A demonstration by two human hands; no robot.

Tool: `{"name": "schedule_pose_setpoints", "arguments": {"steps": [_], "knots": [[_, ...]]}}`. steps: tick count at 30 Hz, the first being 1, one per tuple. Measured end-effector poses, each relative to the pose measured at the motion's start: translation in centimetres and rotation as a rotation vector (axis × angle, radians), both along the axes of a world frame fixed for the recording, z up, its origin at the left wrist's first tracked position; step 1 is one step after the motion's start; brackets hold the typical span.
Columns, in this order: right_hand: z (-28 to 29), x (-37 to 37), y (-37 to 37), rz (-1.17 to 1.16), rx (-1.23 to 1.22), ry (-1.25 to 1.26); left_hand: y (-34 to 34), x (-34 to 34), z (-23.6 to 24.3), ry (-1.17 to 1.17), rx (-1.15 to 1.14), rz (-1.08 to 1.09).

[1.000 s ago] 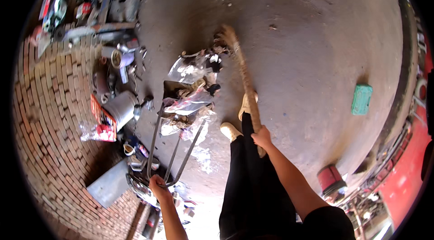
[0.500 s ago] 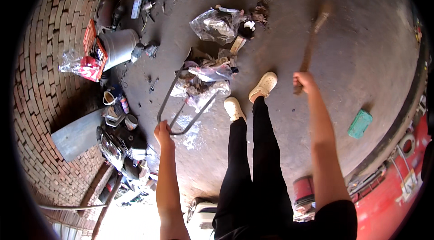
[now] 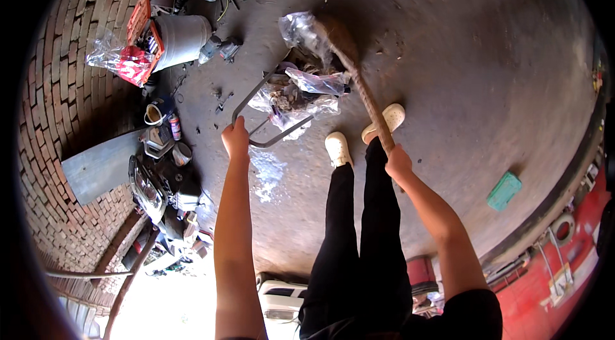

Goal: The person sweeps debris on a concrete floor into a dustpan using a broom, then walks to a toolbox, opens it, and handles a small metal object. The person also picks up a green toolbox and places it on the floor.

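Note:
My left hand (image 3: 236, 141) is closed on the bent metal handle of a dustpan (image 3: 248, 97) heaped with crumpled clear plastic and dirty scraps (image 3: 301, 97); the pan itself is mostly hidden. My right hand (image 3: 398, 164) grips a long wooden broom (image 3: 370, 102), angled forward to the left. Its blurred head (image 3: 341, 36) is against a clear plastic bag (image 3: 298, 29) just beyond the pan. Both my feet, in cream clogs (image 3: 336, 148), stand on the concrete floor right of and below the pile.
A galvanized bucket (image 3: 181, 39), an orange crate (image 3: 139, 10), cans, parts and a metal sheet (image 3: 99, 165) line the brick wall (image 3: 48, 122) at left. At right are a teal case (image 3: 504, 191), a red drum (image 3: 419, 271) and a red painted vehicle or panel (image 3: 535, 301).
Since half a second ago the broom has swung left from the open floor onto the bag beyond the pan. My left hand and the dustpan appear higher in view, with the whole scene shifted.

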State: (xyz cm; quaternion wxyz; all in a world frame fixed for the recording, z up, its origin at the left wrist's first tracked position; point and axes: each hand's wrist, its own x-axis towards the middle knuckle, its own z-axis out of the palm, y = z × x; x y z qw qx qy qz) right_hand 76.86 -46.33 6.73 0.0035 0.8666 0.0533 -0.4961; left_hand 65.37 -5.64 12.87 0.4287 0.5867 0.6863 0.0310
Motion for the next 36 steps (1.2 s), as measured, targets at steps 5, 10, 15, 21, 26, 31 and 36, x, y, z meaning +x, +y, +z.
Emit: {"name": "schedule_pose_setpoints", "arguments": {"steps": [5,10,15,21,26,31,36], "knots": [[8.5,0.3,-0.7,0.243,0.003,0.22,-0.5,0.2,-0.8,0.085,0.106,-0.103],[16.0,3.3,-1.3,0.403,0.016,0.309,-0.1,-0.1,-1.1,0.151,0.148,-0.134],[16.3,7.2,0.0,0.597,0.074,0.212,-0.5,0.1,-0.7,0.19,0.15,-0.165],[13.3,11.3,3.4,0.649,0.043,0.121,-0.8,1.3,0.4,0.229,0.179,-0.154],[22.9,19.5,1.2,0.597,0.116,-0.128,-1.9,0.6,2.2,0.229,0.111,-0.125],[22.8,28.1,1.8,0.686,0.144,-0.266,-4.2,0.3,1.1,0.266,0.134,-0.046],[12.4,33.4,10.1,0.824,0.247,-0.251,-4.1,-0.6,0.7,0.264,0.081,0.091]]}}
